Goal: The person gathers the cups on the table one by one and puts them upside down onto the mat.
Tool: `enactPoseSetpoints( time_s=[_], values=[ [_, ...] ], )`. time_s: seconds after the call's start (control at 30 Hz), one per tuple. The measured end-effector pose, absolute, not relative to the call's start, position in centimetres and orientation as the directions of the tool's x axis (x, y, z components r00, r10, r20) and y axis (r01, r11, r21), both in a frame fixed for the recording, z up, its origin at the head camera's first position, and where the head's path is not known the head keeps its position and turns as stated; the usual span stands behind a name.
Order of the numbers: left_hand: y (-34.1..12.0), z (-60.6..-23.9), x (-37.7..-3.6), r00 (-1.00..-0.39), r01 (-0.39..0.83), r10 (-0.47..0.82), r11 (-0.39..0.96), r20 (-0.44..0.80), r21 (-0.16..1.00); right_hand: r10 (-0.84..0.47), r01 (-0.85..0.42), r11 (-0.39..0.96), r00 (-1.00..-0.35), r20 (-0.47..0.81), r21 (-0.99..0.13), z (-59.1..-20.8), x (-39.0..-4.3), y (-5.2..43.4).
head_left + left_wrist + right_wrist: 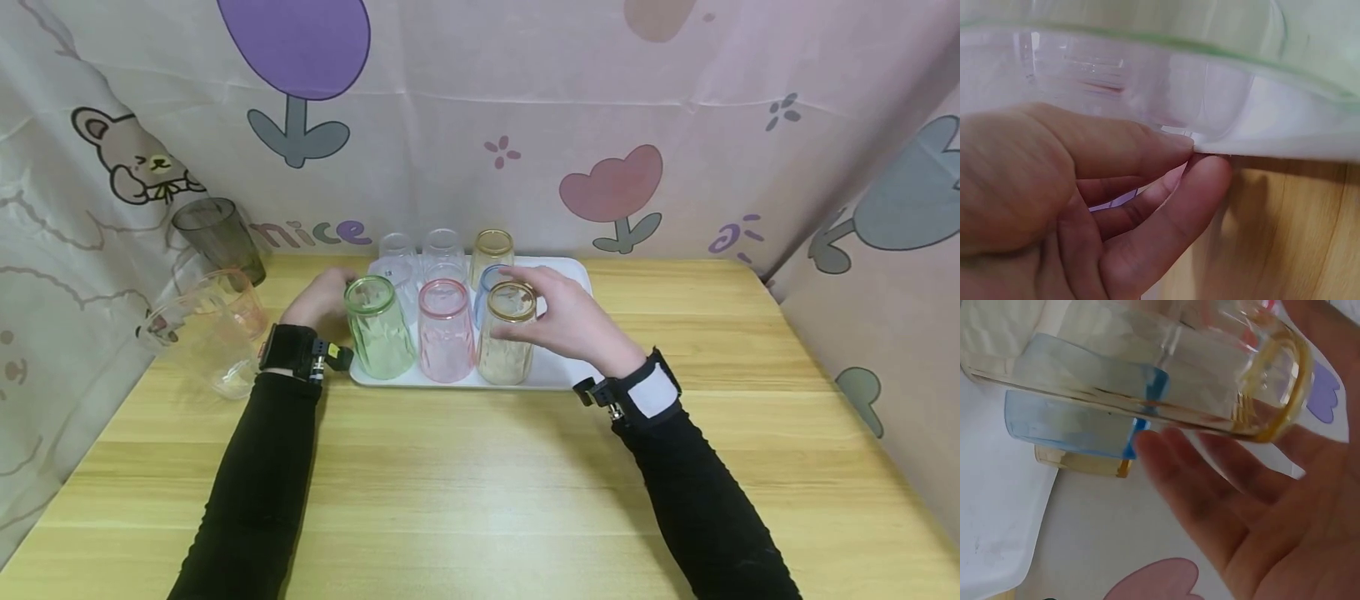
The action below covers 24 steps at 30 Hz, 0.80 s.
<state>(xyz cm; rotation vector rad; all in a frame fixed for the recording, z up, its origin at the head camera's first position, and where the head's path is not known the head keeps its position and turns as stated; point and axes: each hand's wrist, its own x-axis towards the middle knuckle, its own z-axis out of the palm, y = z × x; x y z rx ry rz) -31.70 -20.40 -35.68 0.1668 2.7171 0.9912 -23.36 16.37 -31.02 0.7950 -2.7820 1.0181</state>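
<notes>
My left hand is at the left edge of a white tray. In the left wrist view its thumb and index finger pinch the tray's rim, just under a green glass. My right hand is spread around the top of an amber glass at the tray's front, thumb on the near side. From the right wrist, its loosely bent fingers show behind that glass, fingertips right by the base of a blue glass. A pink glass stands between the green and amber ones. These glasses are upside down.
Clear glasses and another amber glass fill the tray's back row. Left of the tray are a grey glass, a pale orange glass and a large clear vessel. A printed curtain hangs behind the wooden table.
</notes>
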Motion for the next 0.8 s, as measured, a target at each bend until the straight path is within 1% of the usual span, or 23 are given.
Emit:
enactPoseSetpoints(
  time_s=[0.1, 0.17, 0.23, 0.33, 0.43, 0.53, 0.67, 0.73, 0.8],
  values=[
    [-20.5, -35.5, -31.5, -0.962, 0.018, 0.187, 0.766, -0.197, 0.642, -0.391, -0.5, 0.579, -0.863, 0.319, -0.644, -30.6, -23.3, 16.8],
    [-20.5, -35.3, -31.5, -0.965, -0.004, 0.168, 0.757, -0.201, 0.654, -0.333, -0.509, 0.526, -0.861, 0.386, -0.682, -30.4, -23.4, 17.3],
    [-20.5, -35.1, -31.4, -0.974, -0.02, 0.139, 0.733, -0.178, 0.68, -0.262, -0.517, 0.486, -0.855, 0.447, -0.704, -30.3, -23.6, 17.9],
    [-20.5, -34.9, -31.5, -0.995, -0.025, 0.052, 0.678, -0.082, 0.734, -0.161, -0.526, 0.466, -0.841, 0.516, -0.712, -30.2, -24.0, 18.9],
    [-20.4, -34.7, -31.5, -0.996, 0.02, -0.055, 0.637, 0.072, 0.771, -0.085, -0.501, 0.5, -0.84, 0.536, -0.706, -30.4, -24.7, 20.1],
    [-20.2, -34.7, -31.6, -0.954, 0.087, -0.168, 0.632, 0.246, 0.77, -0.045, -0.443, 0.564, -0.859, 0.51, -0.697, -30.8, -25.3, 21.4],
    [-19.8, -34.3, -31.5, -0.85, 0.166, -0.301, 0.626, 0.432, 0.762, -0.025, -0.339, 0.667, -0.9, 0.435, -0.663, -31.4, -25.9, 23.1],
    [-19.7, -33.7, -31.3, -0.798, 0.198, -0.347, 0.622, 0.493, 0.758, -0.024, -0.287, 0.708, -0.923, 0.383, -0.646, -31.6, -26.1, 23.8],
    [-19.6, -33.0, -30.9, -0.76, 0.224, -0.375, 0.614, 0.53, 0.757, -0.028, -0.229, 0.738, -0.95, 0.311, -0.634, -31.9, -26.3, 24.4]
  ],
)
